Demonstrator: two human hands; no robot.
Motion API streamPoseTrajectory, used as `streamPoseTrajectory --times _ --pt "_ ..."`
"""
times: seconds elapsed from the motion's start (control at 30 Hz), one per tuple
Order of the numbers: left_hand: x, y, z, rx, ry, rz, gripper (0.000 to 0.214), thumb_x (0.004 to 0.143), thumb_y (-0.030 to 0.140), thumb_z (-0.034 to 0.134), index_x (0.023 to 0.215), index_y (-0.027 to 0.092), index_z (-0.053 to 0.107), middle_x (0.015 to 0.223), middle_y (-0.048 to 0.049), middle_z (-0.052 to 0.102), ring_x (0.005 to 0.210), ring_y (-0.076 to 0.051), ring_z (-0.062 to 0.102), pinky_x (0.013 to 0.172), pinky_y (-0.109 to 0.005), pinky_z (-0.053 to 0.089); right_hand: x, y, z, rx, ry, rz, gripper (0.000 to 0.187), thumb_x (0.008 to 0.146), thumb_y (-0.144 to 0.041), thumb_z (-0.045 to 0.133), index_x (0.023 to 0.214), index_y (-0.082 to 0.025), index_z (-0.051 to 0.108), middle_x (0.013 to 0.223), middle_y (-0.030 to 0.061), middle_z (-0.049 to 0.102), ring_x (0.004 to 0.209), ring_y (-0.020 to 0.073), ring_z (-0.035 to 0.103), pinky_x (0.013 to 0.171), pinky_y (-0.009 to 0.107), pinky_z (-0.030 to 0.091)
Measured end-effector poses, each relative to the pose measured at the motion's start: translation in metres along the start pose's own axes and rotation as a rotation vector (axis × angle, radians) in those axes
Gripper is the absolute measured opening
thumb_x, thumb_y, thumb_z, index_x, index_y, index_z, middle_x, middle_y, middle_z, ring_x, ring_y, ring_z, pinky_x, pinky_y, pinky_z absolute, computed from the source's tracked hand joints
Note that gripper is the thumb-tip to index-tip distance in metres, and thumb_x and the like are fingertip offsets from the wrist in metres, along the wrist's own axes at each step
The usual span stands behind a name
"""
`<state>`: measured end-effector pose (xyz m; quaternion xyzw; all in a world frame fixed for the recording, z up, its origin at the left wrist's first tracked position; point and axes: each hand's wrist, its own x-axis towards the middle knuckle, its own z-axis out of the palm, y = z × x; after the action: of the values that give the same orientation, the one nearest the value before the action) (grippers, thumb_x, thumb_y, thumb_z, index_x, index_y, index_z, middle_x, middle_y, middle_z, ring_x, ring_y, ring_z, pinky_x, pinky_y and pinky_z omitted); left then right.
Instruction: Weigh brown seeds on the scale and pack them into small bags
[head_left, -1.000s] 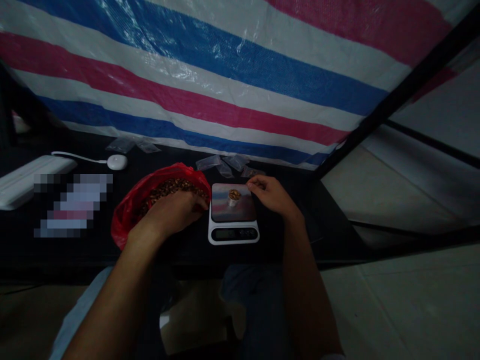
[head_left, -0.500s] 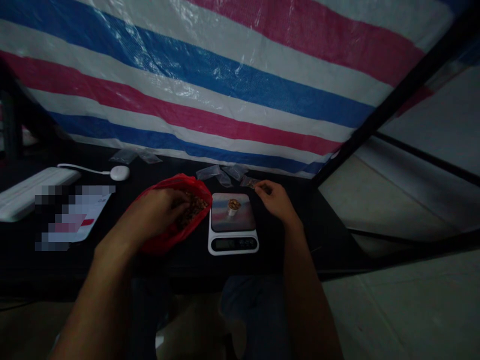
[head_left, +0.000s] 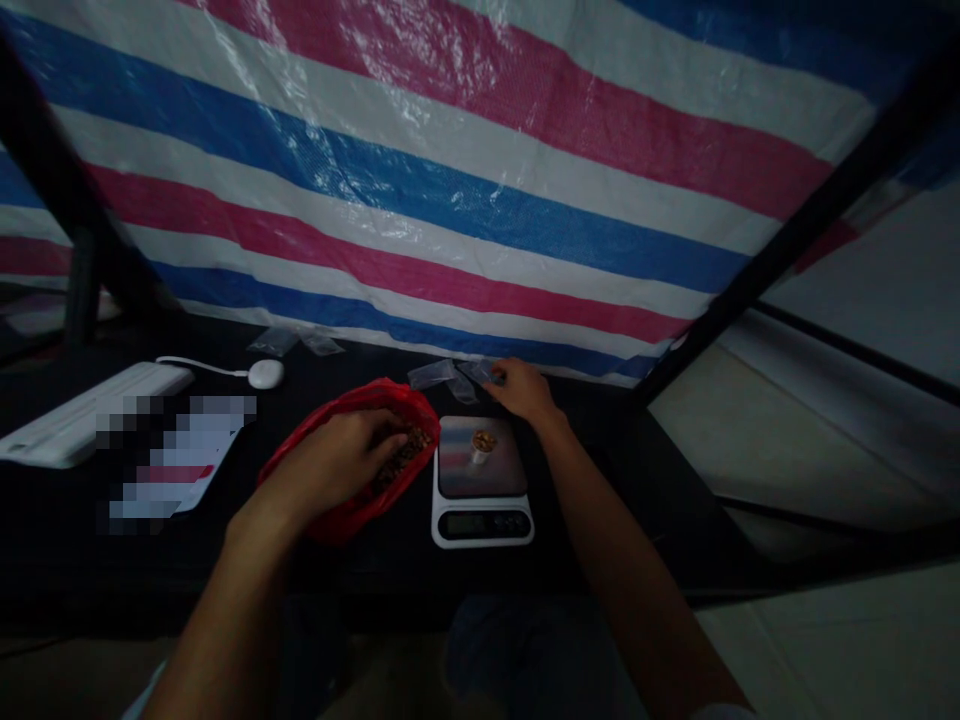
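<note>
My left hand (head_left: 341, 465) rests in the mouth of a red plastic bag (head_left: 352, 400) filled with small brown pieces; its fingers curl into them. Right of the bag stands a white kitchen scale (head_left: 481, 482) with a small white cup (head_left: 483, 446) of brown pieces on its platform. My right hand (head_left: 521, 388) reaches behind the scale to small clear plastic bags (head_left: 442, 375) by the tarp, its fingers closed on one of them.
A black table (head_left: 660, 500) carries everything. A white keyboard (head_left: 82, 420), a white mouse (head_left: 265, 373) and a paper (head_left: 187, 465) lie at the left. More clear bags (head_left: 296, 342) sit behind. A striped tarp (head_left: 450, 200) hangs at the back.
My right hand moved from the scale's corner back to the clear bags. My left hand drew back a little in the red bag. The camera tilted up.
</note>
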<state>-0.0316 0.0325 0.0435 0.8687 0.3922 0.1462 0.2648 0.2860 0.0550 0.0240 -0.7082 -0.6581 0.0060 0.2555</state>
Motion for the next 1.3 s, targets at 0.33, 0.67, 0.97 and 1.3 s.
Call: streamPoseTrajectory --times 0.33,0.67,0.97,1.3 --pt "0.005 0.017 0.004 -0.502 0.162 0.026 0.041 0.095 0.056 0.059 0.103 0.02 0.076 0.103 -0.0053 0.079 0.095 -0.025 0.073 0.086 -0.034 0.055 -0.039 -0.019 -0.042 0.305 0.263 -0.092 0.011 0.087 -0.025 0.071 0.092 -0.019 0.079 0.092 0.008 0.077 0.082 0.0216 0.069 0.077 0.035 0.053" --pt "0.02 0.041 0.035 -1.456 0.245 0.177 0.045 0.08 0.05 0.083 0.112 0.019 0.077 0.123 -0.0113 0.076 0.116 -0.027 0.07 0.1 -0.036 0.055 -0.097 -0.077 -0.076 0.695 -0.036 -0.282 0.006 0.082 -0.025 0.081 0.088 -0.024 0.08 0.094 0.0029 0.078 0.084 0.0183 0.07 0.067 0.03 0.047" --pt "0.024 0.04 0.039 -1.161 0.307 0.083 0.035 0.078 0.043 0.085 0.099 0.018 0.073 0.113 -0.0099 0.078 0.101 -0.025 0.074 0.086 -0.034 0.059 -0.1 -0.07 -0.067 0.655 -0.118 -0.183 0.018 0.082 -0.024 0.078 0.1 -0.022 0.08 0.101 0.0045 0.08 0.091 0.0201 0.071 0.073 0.032 0.049" --pt "-0.004 0.033 0.008 -0.279 -0.03 0.305 0.066 0.066 0.055 0.09 0.122 0.027 0.07 0.13 -0.0074 0.069 0.122 -0.03 0.063 0.107 -0.045 0.048 -0.103 -0.048 -0.067 0.471 -0.026 -0.106 0.018 0.09 -0.026 0.067 0.103 -0.017 0.077 0.103 0.0069 0.078 0.081 0.0176 0.066 0.068 0.031 0.047"
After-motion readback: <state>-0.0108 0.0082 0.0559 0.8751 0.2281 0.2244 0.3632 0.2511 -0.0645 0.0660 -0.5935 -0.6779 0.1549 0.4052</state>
